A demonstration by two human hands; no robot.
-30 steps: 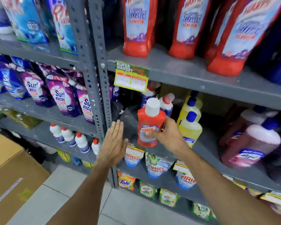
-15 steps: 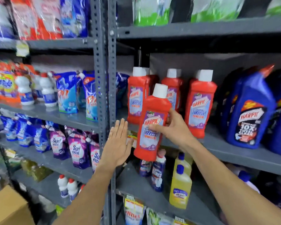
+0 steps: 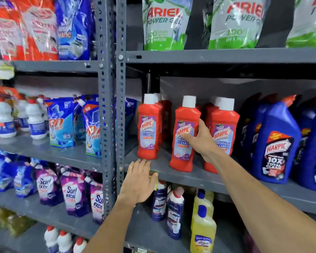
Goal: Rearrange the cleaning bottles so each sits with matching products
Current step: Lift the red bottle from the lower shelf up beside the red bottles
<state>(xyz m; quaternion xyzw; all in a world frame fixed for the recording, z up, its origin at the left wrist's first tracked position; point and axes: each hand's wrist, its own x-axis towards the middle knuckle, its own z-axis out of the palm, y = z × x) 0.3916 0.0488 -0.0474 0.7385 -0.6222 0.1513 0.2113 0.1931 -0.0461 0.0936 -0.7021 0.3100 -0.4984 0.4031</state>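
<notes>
A red Harpic bathroom cleaner bottle [image 3: 184, 136] with a white cap stands upright on the grey middle shelf [image 3: 190, 177], between other red Harpic bottles [image 3: 148, 130] on its left and more [image 3: 224, 132] on its right. My right hand [image 3: 202, 141] grips its right side and label. My left hand [image 3: 139, 181] is flat, fingers apart, against the shelf's front edge below the left red bottle, holding nothing.
Blue Harpic bottles [image 3: 275, 143] fill the shelf's right end. Below stand Domex bottles [image 3: 175, 214] and yellow bottles [image 3: 202, 229]. Grey uprights [image 3: 108, 106] divide the racks; detergent pouches [image 3: 69, 190] and white bottles [image 3: 36, 119] fill the left rack. Ariel pouches [image 3: 164, 24] sit on top.
My right hand raised the red bottle from the lower shelf and set it on the middle shelf among the matching red bottles. My left hand rose to that shelf's edge.
</notes>
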